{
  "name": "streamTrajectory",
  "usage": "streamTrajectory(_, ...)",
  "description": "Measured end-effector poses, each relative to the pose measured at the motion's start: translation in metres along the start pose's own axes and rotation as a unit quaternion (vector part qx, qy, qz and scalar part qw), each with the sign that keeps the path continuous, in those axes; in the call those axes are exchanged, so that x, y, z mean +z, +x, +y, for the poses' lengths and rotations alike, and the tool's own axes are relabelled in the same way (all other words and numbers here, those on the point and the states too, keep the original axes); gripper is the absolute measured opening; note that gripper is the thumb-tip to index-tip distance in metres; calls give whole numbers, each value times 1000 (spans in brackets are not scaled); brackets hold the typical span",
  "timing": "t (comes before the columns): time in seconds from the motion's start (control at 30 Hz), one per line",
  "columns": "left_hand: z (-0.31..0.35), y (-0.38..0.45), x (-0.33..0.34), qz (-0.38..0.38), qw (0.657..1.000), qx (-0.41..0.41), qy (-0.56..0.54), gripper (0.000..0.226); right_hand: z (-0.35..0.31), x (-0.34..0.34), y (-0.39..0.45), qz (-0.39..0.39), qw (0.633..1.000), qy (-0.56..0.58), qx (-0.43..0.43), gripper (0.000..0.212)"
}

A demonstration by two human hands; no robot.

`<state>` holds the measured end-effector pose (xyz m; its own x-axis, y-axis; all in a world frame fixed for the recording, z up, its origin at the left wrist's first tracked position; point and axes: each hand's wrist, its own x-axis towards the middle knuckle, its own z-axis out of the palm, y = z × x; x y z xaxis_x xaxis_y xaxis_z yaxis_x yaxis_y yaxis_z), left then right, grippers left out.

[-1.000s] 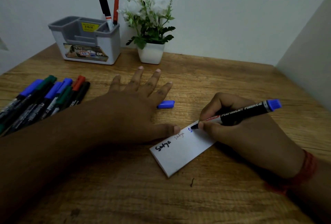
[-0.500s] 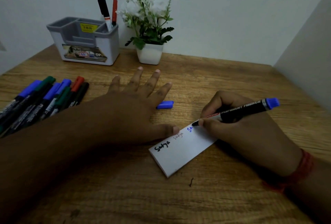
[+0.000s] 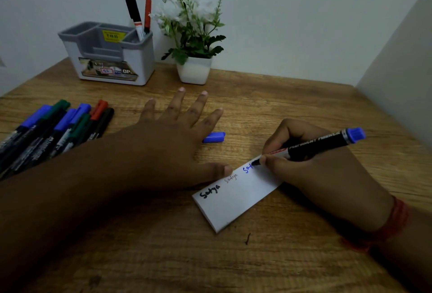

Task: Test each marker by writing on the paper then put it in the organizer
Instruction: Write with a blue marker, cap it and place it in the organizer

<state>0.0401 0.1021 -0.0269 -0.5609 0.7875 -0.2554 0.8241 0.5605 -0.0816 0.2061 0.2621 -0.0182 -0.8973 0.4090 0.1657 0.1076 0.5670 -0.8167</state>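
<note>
Wooden table (image 3: pixel 292 96) in corner — 2 plain pale walls (image 3: pixel 292 12), dim light.

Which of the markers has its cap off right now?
The blue-ended black permanent marker gripped in the right hand, tip on the white paper strip. Its blue cap lies on the wooden table; all others are capped.

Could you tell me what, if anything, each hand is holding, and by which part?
The right hand pinches the blue marker low on its barrel, near the tip. The left hand holds nothing; it lies flat, thumb at the paper.
</note>
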Motion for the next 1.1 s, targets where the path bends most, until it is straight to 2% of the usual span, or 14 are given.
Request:
streamTrajectory(0.93, -2, 1, 2, 8, 1000, 8, 9, 102, 5, -2, 4, 14, 1000, -14, 3, 12)
streamTrajectory(1.1, -2, 0, 1, 1, 1000, 6, 4, 100, 9, -5, 7, 67, 996, 59, 11, 8)
